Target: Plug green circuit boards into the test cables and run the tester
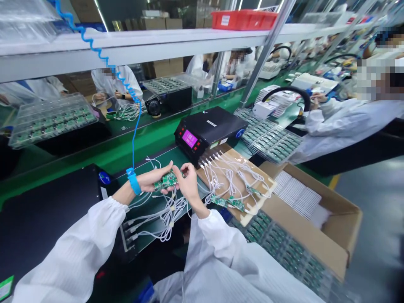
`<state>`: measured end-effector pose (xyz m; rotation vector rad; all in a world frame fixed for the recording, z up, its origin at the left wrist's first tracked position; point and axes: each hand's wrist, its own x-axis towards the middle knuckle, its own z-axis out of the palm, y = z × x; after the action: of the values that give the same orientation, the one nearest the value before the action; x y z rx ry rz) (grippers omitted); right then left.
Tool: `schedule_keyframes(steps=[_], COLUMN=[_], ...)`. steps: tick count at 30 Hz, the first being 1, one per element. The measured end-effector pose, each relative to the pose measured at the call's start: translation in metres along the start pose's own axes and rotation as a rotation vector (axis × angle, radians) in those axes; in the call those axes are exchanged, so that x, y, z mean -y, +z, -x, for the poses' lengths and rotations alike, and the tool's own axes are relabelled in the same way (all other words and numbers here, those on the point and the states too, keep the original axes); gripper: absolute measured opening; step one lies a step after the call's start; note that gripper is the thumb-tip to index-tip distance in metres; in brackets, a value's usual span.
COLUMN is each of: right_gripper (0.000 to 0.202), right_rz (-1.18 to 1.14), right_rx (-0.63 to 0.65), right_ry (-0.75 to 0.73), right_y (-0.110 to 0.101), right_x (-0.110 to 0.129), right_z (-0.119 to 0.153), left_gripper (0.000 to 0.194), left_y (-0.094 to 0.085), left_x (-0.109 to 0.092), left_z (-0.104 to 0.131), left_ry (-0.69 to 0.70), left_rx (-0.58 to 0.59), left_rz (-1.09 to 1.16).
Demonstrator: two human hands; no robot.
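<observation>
A green circuit board (168, 179) lies across the palm and fingers of my left hand (154, 179), which wears a blue wrist strap (133, 182) with a coiled cord. My right hand (187, 183) is at the board's right end, thumb and fingers pinched together; what is between them is too small to make out. Below my hands, white cables (168, 214) lie bundled on the green bench. More white cables (232, 172) run from a black tester with a pink screen (190, 139) over a brown board (263, 168), with several green circuit boards (235, 203) at their ends.
A cardboard box (353, 219) with white packed pieces stands at the right. Trays of circuit boards (284, 240) lie below it and at the back right. A black case (57, 210) fills the left. A shelf with a red bin (243, 20) runs overhead. Co-workers sit across and to the right.
</observation>
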<state>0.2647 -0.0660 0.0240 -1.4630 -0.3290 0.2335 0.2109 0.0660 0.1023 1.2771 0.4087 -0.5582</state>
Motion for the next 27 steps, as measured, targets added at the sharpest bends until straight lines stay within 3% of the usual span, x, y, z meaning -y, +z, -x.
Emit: schedule_keyframes(steps=[6,12,17,21,27], right_gripper=[0.031,0.038,0.042,0.047,0.039], right_rz=[0.206,0.254,0.189,0.036,-0.377], right_rx=[0.289,0.233,0.234,0.205,0.114], right_ry=[-0.2,-0.296,-0.23,-0.063,0.202], right_y=[0.011,0.04,0.063,0.078,0.103], right_x=[-0.012,-0.013,-0.011,-0.012,-0.023], right_z=[0.008,0.007,-0.008,-0.025,-0.05], left_gripper=[0.067,0.067,0.071,0.075,0.056], left_y=[-0.037,-0.057,-0.068,-0.081,-0.095], left_x=[0.001,-0.007,-0.015,-0.015,-0.011], left_z=[0.003,0.02,0.039,0.039,0.03], left_ry=[-0.141,-0.112,-0.055,0.039,0.215], left_rx=[0.069,-0.089,-0.2,-0.275,-0.283], left_rz=[-0.084,0.051,0.218,0.352,0.311])
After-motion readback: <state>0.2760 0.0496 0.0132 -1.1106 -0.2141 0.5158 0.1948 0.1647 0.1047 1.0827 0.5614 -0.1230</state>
